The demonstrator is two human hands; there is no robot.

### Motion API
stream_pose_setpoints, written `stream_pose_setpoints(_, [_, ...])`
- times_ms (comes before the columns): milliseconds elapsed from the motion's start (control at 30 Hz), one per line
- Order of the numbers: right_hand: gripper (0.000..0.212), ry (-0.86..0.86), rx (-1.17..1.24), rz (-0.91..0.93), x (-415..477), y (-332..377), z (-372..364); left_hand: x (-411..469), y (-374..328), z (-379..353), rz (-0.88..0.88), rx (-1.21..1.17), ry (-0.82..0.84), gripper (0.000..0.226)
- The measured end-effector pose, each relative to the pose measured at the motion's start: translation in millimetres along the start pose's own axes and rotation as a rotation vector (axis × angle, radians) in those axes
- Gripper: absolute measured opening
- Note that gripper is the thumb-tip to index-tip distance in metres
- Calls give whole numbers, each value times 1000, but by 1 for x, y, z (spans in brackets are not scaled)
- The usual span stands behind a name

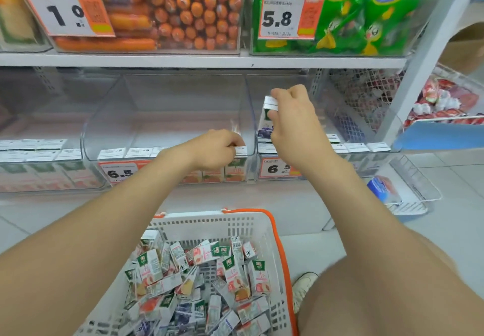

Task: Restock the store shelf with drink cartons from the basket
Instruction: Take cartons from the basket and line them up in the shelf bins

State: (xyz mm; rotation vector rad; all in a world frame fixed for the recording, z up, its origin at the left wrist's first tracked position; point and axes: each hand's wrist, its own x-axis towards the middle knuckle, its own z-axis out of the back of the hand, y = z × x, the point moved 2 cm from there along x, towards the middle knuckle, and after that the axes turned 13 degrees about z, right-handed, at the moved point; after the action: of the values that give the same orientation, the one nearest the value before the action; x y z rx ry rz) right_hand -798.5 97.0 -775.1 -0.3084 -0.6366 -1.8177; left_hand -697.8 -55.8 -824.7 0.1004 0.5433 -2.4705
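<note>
A white basket [209, 221] with an orange rim sits on the floor below me, holding several small drink cartons [233, 272] in a loose heap. My right hand [293, 115] grips a blue-and-white carton [265, 121] upright inside the right clear shelf bin [251, 115]. My left hand [217, 148] pinches the top of an orange carton [239, 162] at the right end of the front row in the middle bin [110, 131]. More cartons stand in rows along the fronts of the bins.
The shelf above [199, 60] carries bins of orange sausages [183, 13] and green snack bags [366, 18]. Price tags [119, 172] hang on the bin fronts. A wire rack [411, 191] stands at the right. My knee and shoe [303, 287] are beside the basket.
</note>
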Motion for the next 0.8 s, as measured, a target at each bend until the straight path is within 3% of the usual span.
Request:
stream_pose_setpoints(67, [35,34,-45,5,2,-9,-1,-1,-4,0,4,-28,-59,39])
stream_pose_setpoints(133, [30,79,-103,-1,3,-22,2,-2,-10,1,-50,-110,-284,26])
stream_pose_setpoints(233, [31,67,-160,-20,3,-45,16,-10,-31,3,-243,-177,-626,9])
stream_pose_setpoints(300, [37,26,-191,-27,1,-59,32,-14,-52,1,-369,-80,-696,10])
stream_pose_setpoints(400, [35,97,-422,-32,0,-86,48,-9,-78,-12,-440,47,-628,16])
stream_pose_setpoints(533, [35,252,-615,-102,-8,-135,50,8,-99,-37,-380,116,-472,32])
stream_pose_setpoints(633, [43,348,-602,-119,-18,-163,43,17,-106,-50,-358,144,-425,40])
stream_pose_setpoints(800, [35,534,-461,-73,-18,-184,28,23,-103,-69,-321,140,-446,28])
